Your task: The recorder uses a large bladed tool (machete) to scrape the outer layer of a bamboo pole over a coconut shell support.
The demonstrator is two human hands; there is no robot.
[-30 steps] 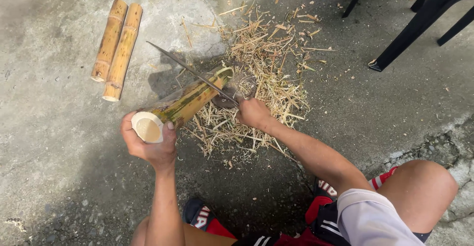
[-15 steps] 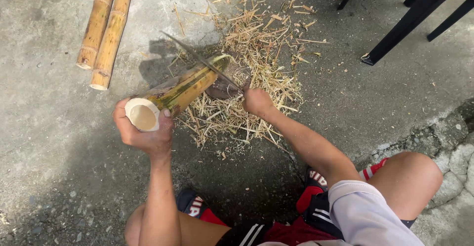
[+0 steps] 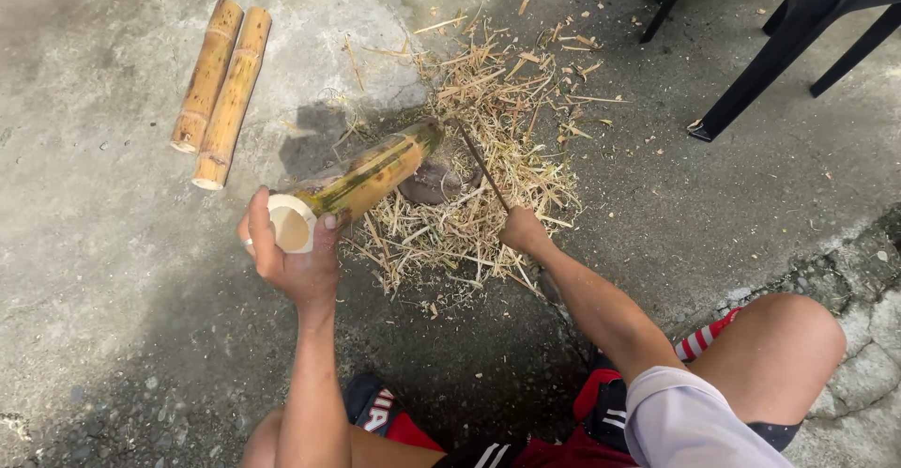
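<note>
My left hand (image 3: 293,254) grips the near, cut end of a hollow bamboo section (image 3: 368,177), green and yellow, tilted so its far end rests on a dark block (image 3: 434,183) on the concrete. My right hand (image 3: 522,231) holds the handle of a long knife (image 3: 481,163); the blade points away from me, edge-on beside the bamboo's far end. A heap of dry bamboo shavings (image 3: 488,149) lies under and around the block.
Two more bamboo sections (image 3: 220,88) lie side by side on the concrete at the upper left. Black plastic chair legs (image 3: 770,60) stand at the upper right. My bent knee and red sandals are at the lower right, near a rough stone edge.
The knife has swung from lying across the bamboo, blade to the left, to pointing away beside its far end. My left hand keeps its hold on the bamboo.
</note>
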